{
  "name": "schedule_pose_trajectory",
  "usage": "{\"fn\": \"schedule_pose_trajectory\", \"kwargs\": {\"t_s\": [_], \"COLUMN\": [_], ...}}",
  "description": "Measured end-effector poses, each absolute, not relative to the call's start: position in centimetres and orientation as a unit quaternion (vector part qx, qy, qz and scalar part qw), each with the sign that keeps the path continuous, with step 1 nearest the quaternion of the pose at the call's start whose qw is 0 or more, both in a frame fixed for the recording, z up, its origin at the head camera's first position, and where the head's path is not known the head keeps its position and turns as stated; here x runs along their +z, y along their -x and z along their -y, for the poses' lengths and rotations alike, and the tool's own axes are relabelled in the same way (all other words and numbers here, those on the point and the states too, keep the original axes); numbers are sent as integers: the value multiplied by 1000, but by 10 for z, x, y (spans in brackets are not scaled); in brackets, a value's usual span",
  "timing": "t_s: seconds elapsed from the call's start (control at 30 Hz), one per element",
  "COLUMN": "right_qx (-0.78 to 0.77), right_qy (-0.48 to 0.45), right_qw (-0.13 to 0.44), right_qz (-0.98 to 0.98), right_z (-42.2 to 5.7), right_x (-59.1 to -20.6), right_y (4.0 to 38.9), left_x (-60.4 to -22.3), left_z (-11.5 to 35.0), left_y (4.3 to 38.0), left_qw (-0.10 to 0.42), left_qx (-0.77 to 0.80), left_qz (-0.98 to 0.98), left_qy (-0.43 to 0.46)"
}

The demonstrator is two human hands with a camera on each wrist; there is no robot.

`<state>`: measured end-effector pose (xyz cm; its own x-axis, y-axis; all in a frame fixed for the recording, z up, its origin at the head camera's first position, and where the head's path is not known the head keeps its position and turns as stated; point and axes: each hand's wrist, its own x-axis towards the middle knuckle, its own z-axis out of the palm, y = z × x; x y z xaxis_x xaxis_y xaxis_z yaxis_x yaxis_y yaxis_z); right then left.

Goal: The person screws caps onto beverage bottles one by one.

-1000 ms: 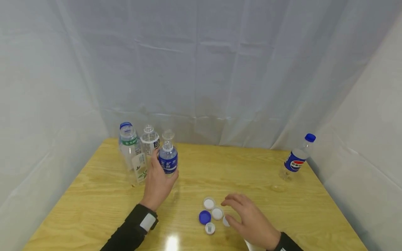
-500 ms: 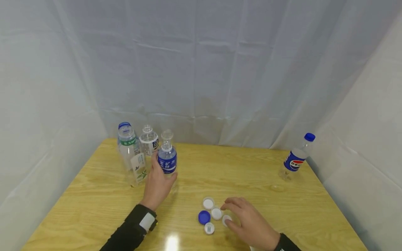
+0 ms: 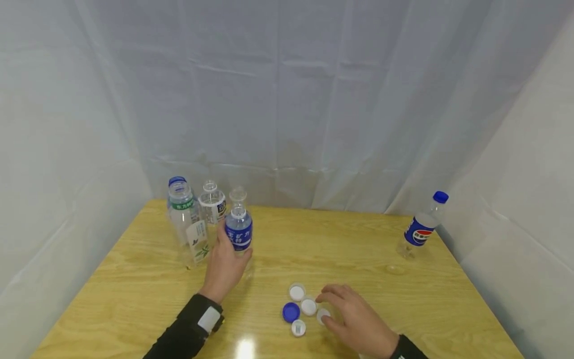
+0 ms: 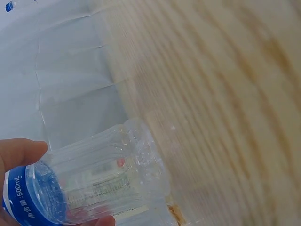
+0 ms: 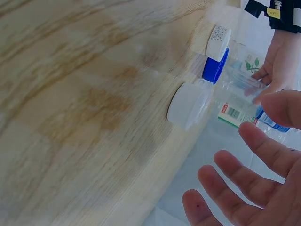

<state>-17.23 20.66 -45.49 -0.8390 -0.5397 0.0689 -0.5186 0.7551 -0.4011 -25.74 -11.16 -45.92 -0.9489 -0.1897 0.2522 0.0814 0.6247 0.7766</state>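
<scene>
My left hand grips a clear plastic bottle with a blue label, its mouth uncapped. In the left wrist view the ribbed base of this bottle is close to the wooden surface. My right hand hovers with spread, slightly bent fingers and nothing in its grasp. Beside its thumb lies a white cap, partly covered by the thumb. Two more white caps, one farther back and one nearer, a blue cap and a small printed white cap lie close by.
Behind the left hand stand a tall clear bottle with a green band, a white-labelled bottle and other clear bottles. A blue-capped Pepsi bottle stands at the right. White sheeting encloses the wooden table.
My right hand has shifted slightly toward me, so more of the white cap by its thumb shows. The left hand keeps its grip on the blue-labelled bottle, almost still.
</scene>
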Motion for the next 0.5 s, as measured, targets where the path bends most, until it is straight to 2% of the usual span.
{"fn": "schedule_pose_trajectory", "kwargs": {"t_s": [0.2, 0.5], "right_qx": [-204, -194], "right_qy": [281, 286], "right_qw": [35, 38], "right_qz": [-937, -938], "right_z": [-206, -205], "right_x": [-460, -462], "right_y": [175, 180], "left_x": [-456, -439], "left_z": [112, 106], "left_y": [252, 238], "left_qw": [172, 228], "left_qx": [-426, -397], "left_qz": [888, 888], "left_qy": [-22, 31]}}
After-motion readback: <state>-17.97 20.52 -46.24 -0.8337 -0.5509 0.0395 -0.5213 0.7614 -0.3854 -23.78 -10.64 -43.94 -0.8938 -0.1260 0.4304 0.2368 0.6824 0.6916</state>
